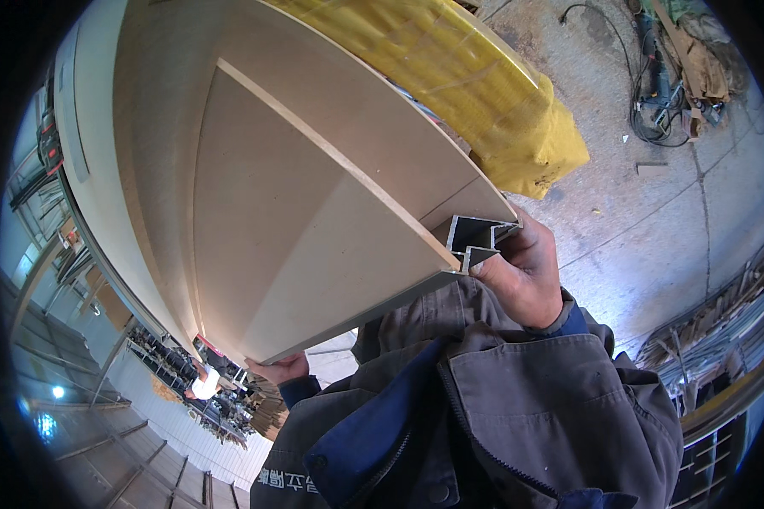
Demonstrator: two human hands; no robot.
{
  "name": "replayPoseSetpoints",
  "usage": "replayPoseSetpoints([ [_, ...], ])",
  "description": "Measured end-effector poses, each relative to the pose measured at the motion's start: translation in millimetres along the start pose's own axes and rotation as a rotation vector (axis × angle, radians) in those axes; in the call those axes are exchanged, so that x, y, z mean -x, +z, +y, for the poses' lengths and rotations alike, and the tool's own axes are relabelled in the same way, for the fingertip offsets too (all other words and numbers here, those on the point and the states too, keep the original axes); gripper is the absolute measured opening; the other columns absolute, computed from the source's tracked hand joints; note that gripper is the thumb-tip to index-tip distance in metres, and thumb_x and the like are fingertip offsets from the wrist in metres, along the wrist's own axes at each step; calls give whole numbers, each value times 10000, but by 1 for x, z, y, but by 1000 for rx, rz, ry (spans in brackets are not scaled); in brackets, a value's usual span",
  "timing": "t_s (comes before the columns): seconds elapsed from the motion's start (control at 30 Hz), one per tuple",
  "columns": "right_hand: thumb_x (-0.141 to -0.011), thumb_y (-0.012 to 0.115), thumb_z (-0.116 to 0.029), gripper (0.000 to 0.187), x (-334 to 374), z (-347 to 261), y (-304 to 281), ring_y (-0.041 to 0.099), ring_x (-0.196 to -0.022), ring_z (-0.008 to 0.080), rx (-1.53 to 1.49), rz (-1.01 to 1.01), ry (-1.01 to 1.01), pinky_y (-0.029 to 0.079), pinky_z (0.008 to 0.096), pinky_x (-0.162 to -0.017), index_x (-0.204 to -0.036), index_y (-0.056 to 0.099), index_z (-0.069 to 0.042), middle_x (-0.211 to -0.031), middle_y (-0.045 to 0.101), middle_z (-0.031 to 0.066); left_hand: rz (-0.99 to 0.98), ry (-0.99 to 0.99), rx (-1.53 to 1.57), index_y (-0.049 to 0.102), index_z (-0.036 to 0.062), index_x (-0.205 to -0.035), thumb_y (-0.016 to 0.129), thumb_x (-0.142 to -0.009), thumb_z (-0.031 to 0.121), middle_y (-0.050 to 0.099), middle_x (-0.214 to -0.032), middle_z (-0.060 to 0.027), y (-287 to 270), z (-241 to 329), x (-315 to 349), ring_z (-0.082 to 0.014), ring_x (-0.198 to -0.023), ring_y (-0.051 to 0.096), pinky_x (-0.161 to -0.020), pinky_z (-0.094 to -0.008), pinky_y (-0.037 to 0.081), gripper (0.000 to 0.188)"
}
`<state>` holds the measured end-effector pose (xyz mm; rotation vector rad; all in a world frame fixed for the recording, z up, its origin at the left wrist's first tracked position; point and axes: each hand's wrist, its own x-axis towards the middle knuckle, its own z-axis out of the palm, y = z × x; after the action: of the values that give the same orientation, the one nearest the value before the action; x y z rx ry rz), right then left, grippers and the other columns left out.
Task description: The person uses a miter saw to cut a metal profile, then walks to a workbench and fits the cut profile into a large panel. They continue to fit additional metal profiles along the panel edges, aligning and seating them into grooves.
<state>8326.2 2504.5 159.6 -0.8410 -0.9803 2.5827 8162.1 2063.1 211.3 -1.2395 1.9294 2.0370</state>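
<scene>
My right hand (530,276) is closed around the cut end of a dark metal profile (472,231), thumb on the near side and fingers behind. The profile's stepped hollow section faces me, and its grey side runs along the near edge of a large tan panel (297,229). A thin pale strip (339,161) stands along the panel's face and meets the profile near my right hand. Farther left, my left hand (283,368) grips the same near edge at its other end, its fingertips partly hidden. Whether it touches profile or panel there, I cannot tell.
A bundle under yellow wrapping (518,102) lies beyond the panel. Power tools with a black cable (654,93) rest on the concrete floor at far right. Long stacked metal lengths (717,335) are at my right. A person in a white top (204,383) is at far left.
</scene>
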Motion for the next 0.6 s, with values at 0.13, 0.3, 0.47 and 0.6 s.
replayPoseSetpoints([
  [0.13, -935, 669, -174, 439, -1, 3, -3, 598, -1012, 129, -15, -35, 12, 492, 299, -900, -1277, 519, 56, -1121, 634, 85, -4, -32, 35, 619, 132, -742, 466, -872, 619, 478, -481, 21, 8, 0, 3, -136, -310, 352, -395, -272, 395, 527],
  [0.3, -934, 673, -197, 471, -3, 7, -8, 624, -940, 138, 7, -81, -25, 507, 294, -850, -1289, 507, 62, -1090, 635, 92, -504, -173, 26, 631, 182, -1183, 378, -828, 791, 675, -1059, -26, -43, 10, -26, -241, -997, 629, -856, -473, 513, 749],
  [0.47, -941, 658, -188, 450, -2, 8, -5, 632, -908, 135, 15, -80, -40, 514, 285, -820, -1284, 512, 65, -1060, 640, 91, 181, 69, -16, 630, 137, -817, 496, -879, 576, 529, -551, 33, 44, -15, 28, -107, -323, 382, -347, -231, 394, 463],
  [0.6, -945, 649, -181, 461, -3, 7, -13, 624, -943, 132, 52, -106, -51, 506, 288, -847, -1303, 496, 66, -1093, 640, 97, -458, -118, 45, 598, 159, -1128, 386, -856, 725, 600, -983, -28, -42, 13, -34, -240, -892, 514, -778, -444, 427, 663],
])
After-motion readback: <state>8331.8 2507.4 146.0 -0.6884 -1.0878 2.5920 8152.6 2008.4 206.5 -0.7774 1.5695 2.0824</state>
